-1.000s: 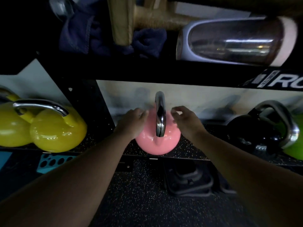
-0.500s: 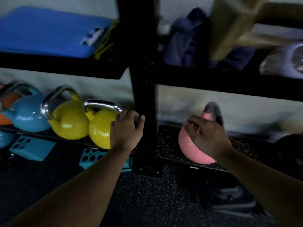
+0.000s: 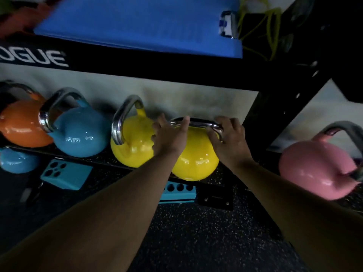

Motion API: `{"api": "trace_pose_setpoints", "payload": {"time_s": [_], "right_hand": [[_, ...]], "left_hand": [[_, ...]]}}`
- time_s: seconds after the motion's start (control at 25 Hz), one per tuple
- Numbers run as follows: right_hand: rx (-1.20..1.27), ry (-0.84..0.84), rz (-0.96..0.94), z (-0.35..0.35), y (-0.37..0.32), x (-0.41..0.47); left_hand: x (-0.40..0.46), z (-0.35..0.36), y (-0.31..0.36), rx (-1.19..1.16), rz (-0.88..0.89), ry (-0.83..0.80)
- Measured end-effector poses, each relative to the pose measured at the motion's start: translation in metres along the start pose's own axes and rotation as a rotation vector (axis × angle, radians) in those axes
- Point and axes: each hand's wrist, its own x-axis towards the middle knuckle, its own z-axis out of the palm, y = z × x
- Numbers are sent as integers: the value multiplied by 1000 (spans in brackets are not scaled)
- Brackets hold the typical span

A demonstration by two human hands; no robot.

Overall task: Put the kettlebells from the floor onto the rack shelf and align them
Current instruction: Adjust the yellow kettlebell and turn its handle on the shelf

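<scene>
— Left of the black rack upright [image 3: 275,122], what sits on the low shelf [image 3: 220,177]?

— A glossy yellow kettlebell [image 3: 196,161], round-bodied, upright. Its chrome handle [image 3: 200,123] runs crosswise, left to right, parallel to the shelf's front edge.

— And the hands?

— Both on that handle. The left hand [image 3: 169,138] lies over its left end, fingers loosely spread; the right hand [image 3: 229,138] curls around the right bend.

— Its neighbours?

— Just left of it, touching or nearly so, a second yellow kettlebell [image 3: 131,148] with its handle turned front to back. Farther left stand a blue kettlebell [image 3: 80,134] and an orange kettlebell [image 3: 21,124]. Right of the upright, a smooth pink kettlebell [image 3: 316,171]. The floor [image 3: 196,232] is dark speckled rubber.
</scene>
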Motion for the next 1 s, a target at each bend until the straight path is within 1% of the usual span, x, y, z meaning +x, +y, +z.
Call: {"api": "trace_pose_setpoints", "payload": {"time_s": [0.08, 0.16, 0.24, 0.32, 0.4, 0.48, 0.6, 0.68, 0.72, 0.84, 0.92, 1.0], "right_hand": [[-9, -94, 134, 10, 0, 21], [68, -179, 233, 15, 1, 33], [148, -155, 260, 16, 0, 34], [203, -92, 280, 17, -1, 27], [238, -40, 295, 22, -1, 15], [326, -49, 322, 22, 5, 9], [606, -56, 393, 11, 7, 23], [685, -68, 403, 15, -3, 25], [693, -63, 411, 20, -9, 18], [775, 23, 408, 37, -18, -12], [837, 74, 418, 39, -18, -18], [869, 57, 422, 35, -18, -13]], "left_hand": [[9, 7, 0, -77, -65, -83], [11, 18, -7, -173, -113, -151], [10, 29, -13, -239, -116, -166], [18, 33, -13, -285, -78, -158], [31, 29, -14, -322, -30, -210], [34, 31, -14, -349, -15, -262], [16, 43, -11, -455, -48, -194], [25, 47, -7, -545, -76, -177], [36, 47, -9, -529, -57, -222], [62, 49, -7, -397, 32, -437], [62, 60, -2, -374, 76, -490], [57, 68, 5, -398, 118, -496]]}}
